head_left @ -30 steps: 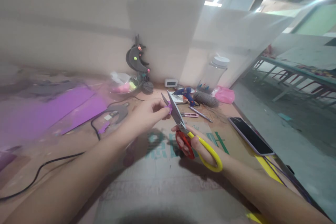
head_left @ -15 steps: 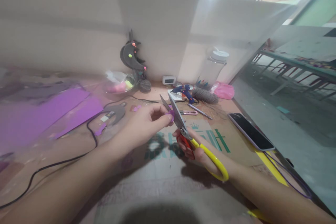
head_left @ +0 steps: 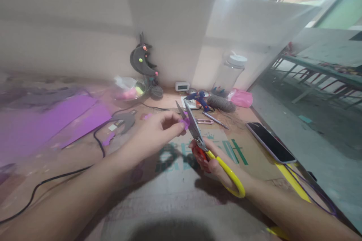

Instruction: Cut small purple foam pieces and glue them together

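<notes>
Between the thumb and fingers of my left hand (head_left: 162,130) is pinched a small purple cut piece (head_left: 185,122), thin like foam or felt. My right hand (head_left: 210,158) grips a pair of scissors (head_left: 194,126) with one yellow and one red handle loop. The blades are parted and point away from me, with the purple piece at or between them; whether they touch it I cannot tell. Purple sheets (head_left: 85,111) lie to the left, and a ragged purple scrap (head_left: 108,139) sits beside a black cable.
A printed cardboard sheet (head_left: 237,173) lies under my hands. Behind are a blue glue gun (head_left: 198,99), grey yarn (head_left: 220,103), a pen (head_left: 215,119), a pink-handled cutter (head_left: 205,121), a clear jar (head_left: 229,75) and a grey moon ornament (head_left: 141,60). A phone (head_left: 270,143) rests near the right edge.
The view has shifted slightly. The purple piece has turned a little in my left fingers, and the scissors have tilted, their yellow loop moving down and right. Both hands keep their holds.
</notes>
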{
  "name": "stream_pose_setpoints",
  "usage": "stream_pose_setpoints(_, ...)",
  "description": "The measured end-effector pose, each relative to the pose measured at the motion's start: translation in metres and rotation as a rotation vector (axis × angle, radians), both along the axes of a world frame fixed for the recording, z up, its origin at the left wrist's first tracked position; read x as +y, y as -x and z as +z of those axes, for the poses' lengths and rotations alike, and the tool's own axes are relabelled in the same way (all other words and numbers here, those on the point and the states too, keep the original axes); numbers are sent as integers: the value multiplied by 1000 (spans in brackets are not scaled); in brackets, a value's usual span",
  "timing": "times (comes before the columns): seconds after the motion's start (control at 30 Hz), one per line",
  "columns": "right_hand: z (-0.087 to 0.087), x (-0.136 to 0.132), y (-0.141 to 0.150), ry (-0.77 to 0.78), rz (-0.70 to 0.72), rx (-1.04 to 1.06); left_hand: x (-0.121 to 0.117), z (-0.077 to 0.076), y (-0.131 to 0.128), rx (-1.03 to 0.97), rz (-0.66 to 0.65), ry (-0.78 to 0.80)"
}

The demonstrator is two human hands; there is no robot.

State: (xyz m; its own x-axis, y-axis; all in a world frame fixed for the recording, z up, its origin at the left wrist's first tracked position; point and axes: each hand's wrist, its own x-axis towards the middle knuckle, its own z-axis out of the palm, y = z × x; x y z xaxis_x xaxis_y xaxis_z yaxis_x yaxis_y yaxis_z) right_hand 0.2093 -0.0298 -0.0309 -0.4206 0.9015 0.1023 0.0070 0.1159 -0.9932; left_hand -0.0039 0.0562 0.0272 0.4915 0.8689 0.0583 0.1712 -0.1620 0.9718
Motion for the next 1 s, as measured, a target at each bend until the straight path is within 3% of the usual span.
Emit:
stream_pose_setpoints(0.2,-6,0,-3,9,-11,2,0,1,0,-28,9,-7)
stream_pose_setpoints(1.0,4,-2,3,43,-67,-77,3,0,4,-18,27,-124)
